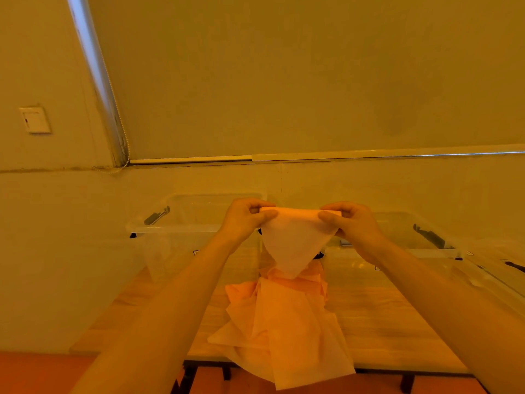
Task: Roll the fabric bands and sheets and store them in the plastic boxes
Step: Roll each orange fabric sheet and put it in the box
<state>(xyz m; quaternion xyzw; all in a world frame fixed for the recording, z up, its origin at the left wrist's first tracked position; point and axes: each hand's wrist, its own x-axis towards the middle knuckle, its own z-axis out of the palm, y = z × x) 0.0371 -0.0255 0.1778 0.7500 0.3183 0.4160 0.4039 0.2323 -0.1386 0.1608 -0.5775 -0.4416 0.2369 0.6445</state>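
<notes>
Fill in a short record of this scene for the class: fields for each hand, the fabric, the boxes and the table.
left hand: pinches the top edge of the fabric sheet
right hand: pinches the same edge
fabric sheet: held up, hanging to a point
fabric pile: loose on the table, draping over its front edge
plastic boxes: left box and right box, clear, open
table: wooden top

Two clear boxes [199,223] [412,240] stand open-topped at the table's [383,322] back. A fabric heap [284,317] fills the middle between them.
</notes>
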